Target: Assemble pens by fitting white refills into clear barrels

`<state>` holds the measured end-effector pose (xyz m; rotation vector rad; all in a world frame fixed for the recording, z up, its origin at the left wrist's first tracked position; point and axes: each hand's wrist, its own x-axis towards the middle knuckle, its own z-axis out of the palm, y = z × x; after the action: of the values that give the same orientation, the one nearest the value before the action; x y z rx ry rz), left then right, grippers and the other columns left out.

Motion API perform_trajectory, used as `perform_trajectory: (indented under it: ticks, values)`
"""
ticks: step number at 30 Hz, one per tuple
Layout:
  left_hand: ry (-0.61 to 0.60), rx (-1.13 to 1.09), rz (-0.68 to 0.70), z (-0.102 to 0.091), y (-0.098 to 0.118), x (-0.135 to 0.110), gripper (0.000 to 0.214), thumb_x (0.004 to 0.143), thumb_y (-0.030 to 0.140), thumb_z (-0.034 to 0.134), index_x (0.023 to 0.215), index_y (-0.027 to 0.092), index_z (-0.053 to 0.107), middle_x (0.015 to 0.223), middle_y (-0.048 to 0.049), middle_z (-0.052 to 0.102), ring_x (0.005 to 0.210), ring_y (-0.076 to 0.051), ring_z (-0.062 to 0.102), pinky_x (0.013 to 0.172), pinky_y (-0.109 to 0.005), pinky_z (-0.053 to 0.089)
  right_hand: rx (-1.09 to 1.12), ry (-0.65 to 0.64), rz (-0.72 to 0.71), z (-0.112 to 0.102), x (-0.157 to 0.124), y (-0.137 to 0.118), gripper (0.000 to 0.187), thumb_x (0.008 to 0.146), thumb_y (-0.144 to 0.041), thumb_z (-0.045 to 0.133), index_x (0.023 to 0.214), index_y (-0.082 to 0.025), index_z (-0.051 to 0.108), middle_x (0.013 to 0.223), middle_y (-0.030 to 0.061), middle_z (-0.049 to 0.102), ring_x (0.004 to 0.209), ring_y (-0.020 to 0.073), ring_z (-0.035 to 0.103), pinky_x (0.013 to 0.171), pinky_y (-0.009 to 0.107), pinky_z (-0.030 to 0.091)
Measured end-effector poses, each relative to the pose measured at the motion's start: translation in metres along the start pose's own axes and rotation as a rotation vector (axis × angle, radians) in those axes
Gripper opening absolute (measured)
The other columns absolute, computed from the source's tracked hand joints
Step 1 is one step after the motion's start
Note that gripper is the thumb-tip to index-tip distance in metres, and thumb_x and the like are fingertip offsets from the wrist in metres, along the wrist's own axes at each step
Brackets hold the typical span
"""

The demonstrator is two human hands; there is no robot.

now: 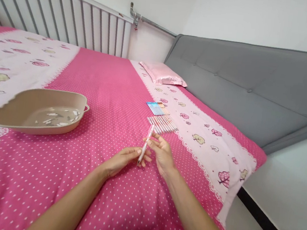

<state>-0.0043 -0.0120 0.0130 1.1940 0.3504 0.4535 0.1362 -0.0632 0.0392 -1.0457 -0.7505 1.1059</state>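
Both my hands meet over the pink dotted bedsheet (112, 87) and share one white and pink pen (145, 144). My left hand (123, 160) pinches the pen's lower end with closed fingers. My right hand (161, 152) grips the pen's upper part between thumb and fingers. Just beyond the hands lie two rows of pens on the sheet: a nearer row of white and pink pens (162, 124) and a farther row of blue and orange pens (157, 108).
A beige tray (6, 112) holding small white bits sits on the bed at the left. A pink pillow (161, 74) lies by the grey padded headboard (245, 85). The bed's edge drops off at the right.
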Motion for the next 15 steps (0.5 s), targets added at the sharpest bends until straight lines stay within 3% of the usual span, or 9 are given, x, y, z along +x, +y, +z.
perform_trajectory:
  ticks: [15]
  values:
    - [0.165, 0.186, 0.029, -0.0014, 0.0008, 0.0043, 0.029, 0.071, 0.04, 0.065, 0.062, 0.013, 0.067, 0.062, -0.0031, 0.061, 0.061, -0.011, 0.051, 0.068, -0.025, 0.038, -0.105, 0.065, -0.031, 0.0035, 0.0025, 0.0034, 0.037, 0.06, -0.028, 0.073, 0.092, -0.017, 0.058, 0.075, 0.0038, 0.071, 0.073, 0.0174, 0.066, 0.068, 0.03, 0.049]
